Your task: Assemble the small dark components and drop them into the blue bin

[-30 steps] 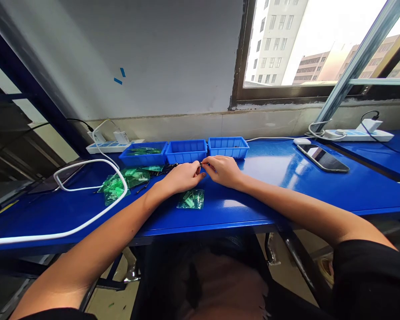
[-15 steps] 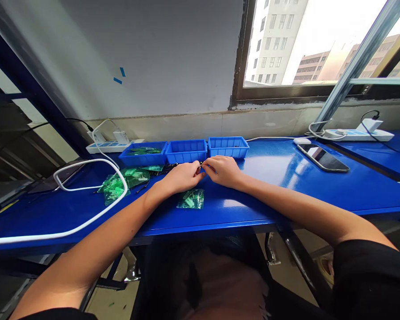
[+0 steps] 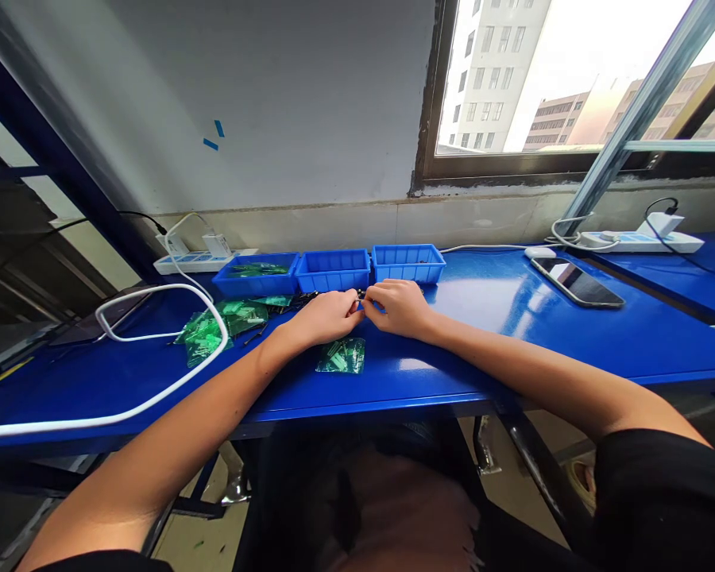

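Observation:
My left hand (image 3: 326,317) and my right hand (image 3: 400,308) meet fingertip to fingertip above the desk, in front of the blue bins. Both are closed in a pinch. Something tiny, dark with a pale bit, shows between the fingertips, too small to name. Just below my left hand lies a small green see-through bag (image 3: 342,356) with pale slim pieces inside. Left of that hand, thin black parts (image 3: 298,302) are partly hidden behind it, beside a pile of similar green bags (image 3: 211,332).
Three blue bins stand along the wall: the left bin (image 3: 222,284) holds green bags, beside a middle bin (image 3: 334,280) and a right bin (image 3: 408,273). A white cable (image 3: 155,399) loops across the desk's left. Rightward lie a phone (image 3: 577,283) and a power strip (image 3: 649,242).
The fingertips of both hands have shifted slightly, and the right fingers are curled a little more. A pale bit now shows between them. The bins and bags have stayed put.

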Available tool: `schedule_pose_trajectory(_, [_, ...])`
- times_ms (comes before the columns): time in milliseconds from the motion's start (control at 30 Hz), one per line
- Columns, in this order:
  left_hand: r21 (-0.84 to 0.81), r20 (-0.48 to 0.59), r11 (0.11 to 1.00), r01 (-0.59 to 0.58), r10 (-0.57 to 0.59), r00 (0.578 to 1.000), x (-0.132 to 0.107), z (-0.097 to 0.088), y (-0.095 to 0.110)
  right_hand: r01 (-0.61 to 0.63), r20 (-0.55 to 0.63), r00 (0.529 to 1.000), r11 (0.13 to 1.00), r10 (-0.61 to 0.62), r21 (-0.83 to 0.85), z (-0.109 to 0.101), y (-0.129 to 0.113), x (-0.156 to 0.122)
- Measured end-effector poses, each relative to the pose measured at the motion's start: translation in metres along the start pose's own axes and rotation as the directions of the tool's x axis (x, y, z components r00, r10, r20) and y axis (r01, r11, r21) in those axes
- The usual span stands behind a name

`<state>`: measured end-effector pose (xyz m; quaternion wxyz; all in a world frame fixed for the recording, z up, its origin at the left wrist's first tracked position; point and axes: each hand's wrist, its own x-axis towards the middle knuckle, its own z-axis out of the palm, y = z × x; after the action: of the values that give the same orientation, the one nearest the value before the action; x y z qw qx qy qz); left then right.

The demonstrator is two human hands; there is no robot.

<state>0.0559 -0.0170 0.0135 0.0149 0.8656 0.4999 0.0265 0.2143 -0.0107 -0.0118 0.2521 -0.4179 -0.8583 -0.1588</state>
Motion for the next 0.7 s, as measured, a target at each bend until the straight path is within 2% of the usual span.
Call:
schedule_pose_trajectory(367, [0.028,0.018,1.0,-0.011,0.01,1.0,-0.0006,-0.0009,0.003,-0.003,0.028,1.0,0.999,0.001,0.054,0.001,0.0026,0.0002])
schedule_pose_trajectory(567, [0.014,0.041,1.0,0.018,-0.019,0.999,-0.0007,-0.002,0.0021,-0.064,0.001,0.998,0.994,0.064,0.094,-0.001,0.001,-0.0005])
schedule_pose_trajectory(700, [0.014,0.042,1.0,-0.007,0.007,0.999,-0.0001,-0.0007,0.0006,-0.022,0.013,1.0,0.994,0.021,0.109,-0.0003,0.0012,-0.0004])
